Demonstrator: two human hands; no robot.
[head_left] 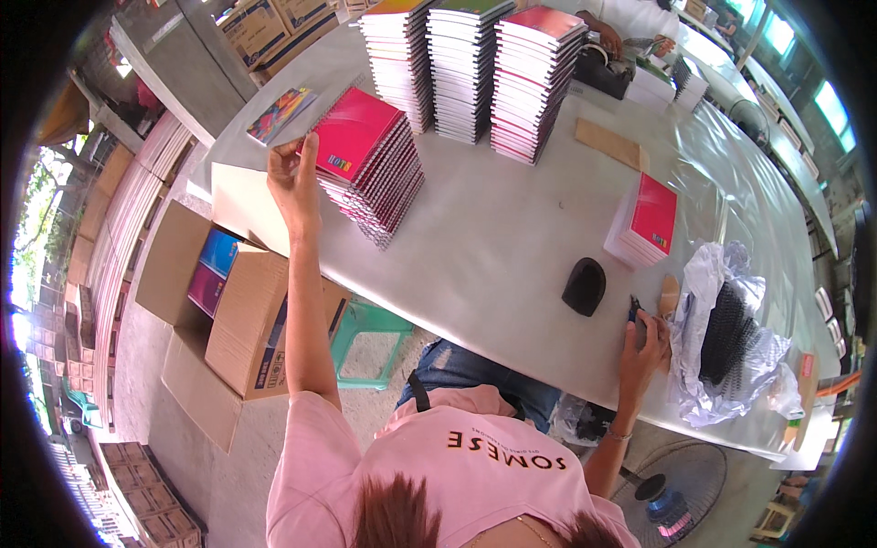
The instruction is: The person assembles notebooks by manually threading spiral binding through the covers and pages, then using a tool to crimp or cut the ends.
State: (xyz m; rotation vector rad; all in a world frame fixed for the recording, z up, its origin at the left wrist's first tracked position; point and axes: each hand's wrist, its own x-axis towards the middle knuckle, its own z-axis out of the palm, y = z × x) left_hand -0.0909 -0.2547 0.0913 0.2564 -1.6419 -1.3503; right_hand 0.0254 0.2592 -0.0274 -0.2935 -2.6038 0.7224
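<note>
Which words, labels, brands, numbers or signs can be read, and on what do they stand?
Wording unquoted:
Pink shirt: large dark letters, readable; smaller line too small.
Leftmost red spiral notebook: multicoloured letters, readable.
Rightmost red notebook: similar letters, smaller.
Cardboard cartons, top left: print too small.
Open carton: unreadable print.

A pale table (475, 247) bears notebook stacks (379, 183), cardboard (607, 143) and crumpled plastic (699, 388).

A workshop interior. Stacks of spiral-bound notebooks (370, 151) stand on a broad desk (484, 237), with piled cartons (270, 33) behind and concrete floor (245, 479) below.
</note>
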